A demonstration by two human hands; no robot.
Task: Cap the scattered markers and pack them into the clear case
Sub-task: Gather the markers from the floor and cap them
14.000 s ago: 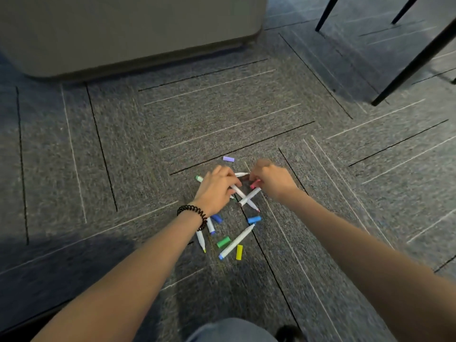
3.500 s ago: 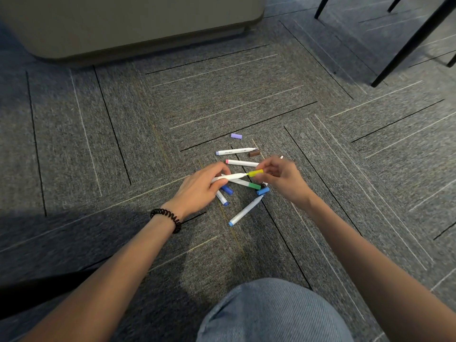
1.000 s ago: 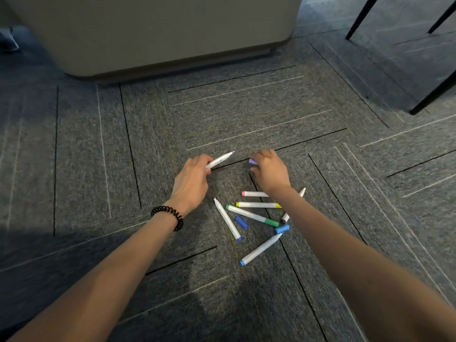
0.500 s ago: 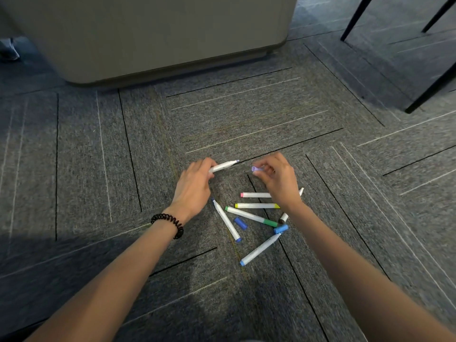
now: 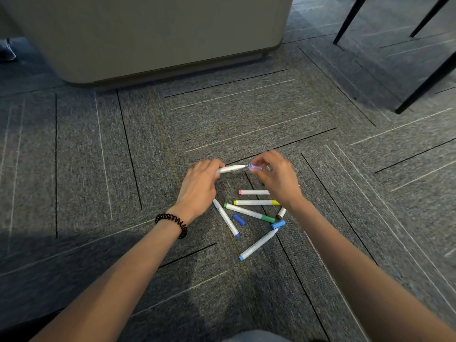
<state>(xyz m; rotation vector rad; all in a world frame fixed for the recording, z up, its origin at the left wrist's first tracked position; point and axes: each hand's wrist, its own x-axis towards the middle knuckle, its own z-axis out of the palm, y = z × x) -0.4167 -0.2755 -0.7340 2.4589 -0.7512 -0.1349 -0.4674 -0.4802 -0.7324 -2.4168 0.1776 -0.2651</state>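
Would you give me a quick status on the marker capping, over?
Left hand grips white marker. Right hand pinches purple cap at its tip, not yet on. Clear case not in view.

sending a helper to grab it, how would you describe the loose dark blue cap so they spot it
On the grey carpet, look at the markers below the left hand and right hand. The dark blue cap lies between the blue-ended marker and the green-capped marker. It is a short stub with no white barrel, darker than the light blue cap to its right.
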